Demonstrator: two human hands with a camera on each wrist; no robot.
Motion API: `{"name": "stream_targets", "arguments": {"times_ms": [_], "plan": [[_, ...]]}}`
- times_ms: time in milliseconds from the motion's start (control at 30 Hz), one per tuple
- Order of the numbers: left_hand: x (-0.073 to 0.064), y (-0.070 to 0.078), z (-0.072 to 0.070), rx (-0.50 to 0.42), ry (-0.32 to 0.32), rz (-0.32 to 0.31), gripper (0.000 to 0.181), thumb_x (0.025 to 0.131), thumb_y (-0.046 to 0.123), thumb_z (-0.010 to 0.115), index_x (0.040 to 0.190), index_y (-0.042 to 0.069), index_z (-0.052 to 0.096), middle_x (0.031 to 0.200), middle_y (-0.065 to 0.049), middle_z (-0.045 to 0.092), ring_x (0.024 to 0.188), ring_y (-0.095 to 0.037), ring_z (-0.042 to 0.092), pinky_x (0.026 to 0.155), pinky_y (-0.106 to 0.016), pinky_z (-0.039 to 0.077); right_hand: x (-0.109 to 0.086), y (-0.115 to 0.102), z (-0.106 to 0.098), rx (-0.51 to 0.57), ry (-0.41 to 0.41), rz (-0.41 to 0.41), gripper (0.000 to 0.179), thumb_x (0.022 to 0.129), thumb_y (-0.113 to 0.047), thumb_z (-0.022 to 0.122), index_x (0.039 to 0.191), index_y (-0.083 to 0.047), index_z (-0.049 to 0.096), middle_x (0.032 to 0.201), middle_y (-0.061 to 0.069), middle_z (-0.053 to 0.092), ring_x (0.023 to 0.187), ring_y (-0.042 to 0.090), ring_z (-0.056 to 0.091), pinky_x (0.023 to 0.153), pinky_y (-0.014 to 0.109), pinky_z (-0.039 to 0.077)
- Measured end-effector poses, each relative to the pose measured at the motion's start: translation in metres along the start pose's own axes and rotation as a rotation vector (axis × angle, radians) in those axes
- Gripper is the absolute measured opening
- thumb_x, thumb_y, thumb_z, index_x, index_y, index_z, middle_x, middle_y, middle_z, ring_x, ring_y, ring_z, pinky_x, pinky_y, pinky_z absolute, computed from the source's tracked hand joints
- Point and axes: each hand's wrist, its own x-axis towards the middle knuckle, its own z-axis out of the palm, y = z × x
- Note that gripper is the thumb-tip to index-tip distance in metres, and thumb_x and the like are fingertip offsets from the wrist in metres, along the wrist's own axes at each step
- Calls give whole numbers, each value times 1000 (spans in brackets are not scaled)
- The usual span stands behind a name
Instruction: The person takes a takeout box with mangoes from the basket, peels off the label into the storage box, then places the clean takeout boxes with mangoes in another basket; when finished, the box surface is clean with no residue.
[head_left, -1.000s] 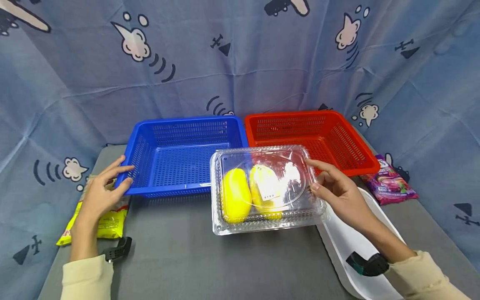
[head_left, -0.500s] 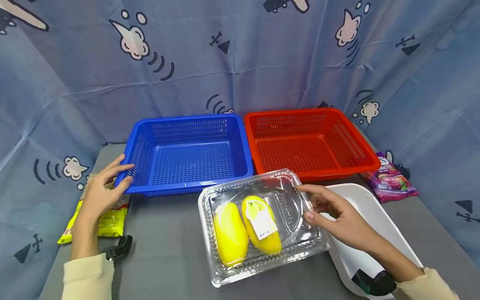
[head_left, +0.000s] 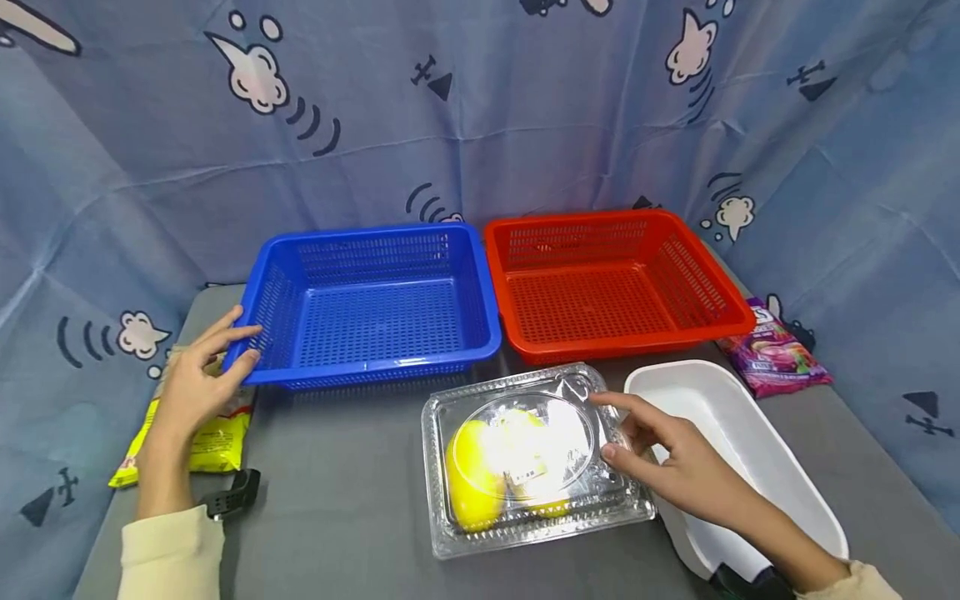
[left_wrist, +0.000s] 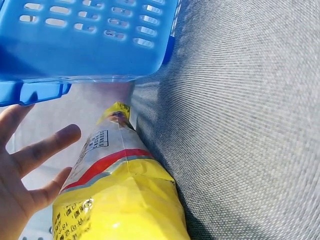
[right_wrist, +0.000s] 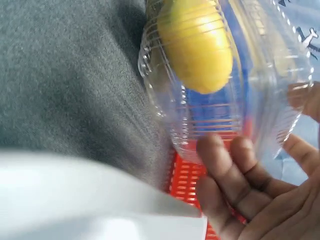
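Observation:
A clear plastic clamshell box (head_left: 441,500) with two yellow mangoes (head_left: 471,510) and a small white label inside is at the front centre of the head view. My right hand (head_left: 675,462) grips its right side, thumb and forefinger at the edge; the right wrist view has the other fingertips (right_wrist: 215,152) curled against the box's side. Glare covers part of the lid. At far left, my left hand (head_left: 197,379) rests its spread, fairly straight fingers on the left rim of the blue basket (head_left: 367,367). That hand holds nothing.
The red basket (head_left: 630,342) stands beside the blue one. A white bin (head_left: 738,425) lies under and beside my right forearm. Beneath my left arm is a yellow snack bag (head_left: 217,446); a purple bag (head_left: 780,362) is right of the red basket. A patterned curtain (head_left: 450,108) hangs behind.
From overlapping the red basket, the mango box has come down toward me, tilting on the way, then rising slightly and levelling. My left hand stays at the blue rim.

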Motion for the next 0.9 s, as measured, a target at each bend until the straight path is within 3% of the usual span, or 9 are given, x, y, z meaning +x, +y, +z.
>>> {"name": "stream_targets", "arguments": {"times_ms": [100, 267, 433, 533, 700, 800, 900], "plan": [[-1, -1, 0, 6, 0, -13, 43, 101, 27, 62, 139, 7, 62, 167, -3, 32, 151, -49, 29, 105, -81, 30, 0, -4, 0, -153, -2, 22, 53, 93, -30, 75, 142, -33, 55, 77, -15, 59, 72, 5, 56, 64, 25, 45], [-1, -1, 0, 1, -3, -26, 43, 101, 27, 62, 140, 8, 61, 168, -1, 31, 152, -48, 28, 107, -80, 29, -1, -6, -3, -310, -72, 53, 55, 92, -42, 74, 142, -38, 52, 81, -20, 54, 79, 8, 46, 72, 32, 30], [1, -2, 0, -23, -2, -20, 43, 101, 25, 62, 139, 6, 61, 168, -1, 31, 152, -46, 27, 108, -80, 28, 0, -6, -6, -371, -121, -46, 56, 91, -39, 75, 142, -33, 51, 74, -28, 51, 63, -4, 42, 74, 35, 24], [2, -2, 0, -33, 2, -12, 42, 101, 24, 62, 138, 5, 62, 168, -1, 32, 152, -43, 28, 108, -79, 29, 2, -7, -8, -374, -149, -58, 57, 92, -38, 75, 142, -31, 49, 73, -31, 53, 57, -7, 38, 74, 35, 23], [3, 1, -3, 21, -21, -36, 46, 101, 30, 62, 143, 9, 59, 169, 0, 29, 155, -41, 25, 110, -77, 29, 7, -10, -16, -385, -238, -27, 59, 95, -45, 69, 147, -29, 45, 79, -32, 60, 50, -6, 39, 75, 35, 27], [3, 10, -4, 108, -32, -58, 53, 102, 36, 60, 148, 13, 53, 170, -3, 25, 155, -45, 20, 116, -77, 18, 11, -13, -26, -361, -331, -6, 62, 97, -47, 65, 152, -27, 43, 91, -25, 69, 60, -8, 50, 76, 34, 40], [4, 29, -3, 187, -14, -40, 55, 101, 39, 60, 150, 16, 52, 170, -7, 25, 154, -49, 18, 115, -80, 10, 16, -17, -36, -331, -408, 40, 64, 98, -47, 63, 155, -27, 43, 98, -19, 70, 74, -6, 56, 68, 26, 49]]}}
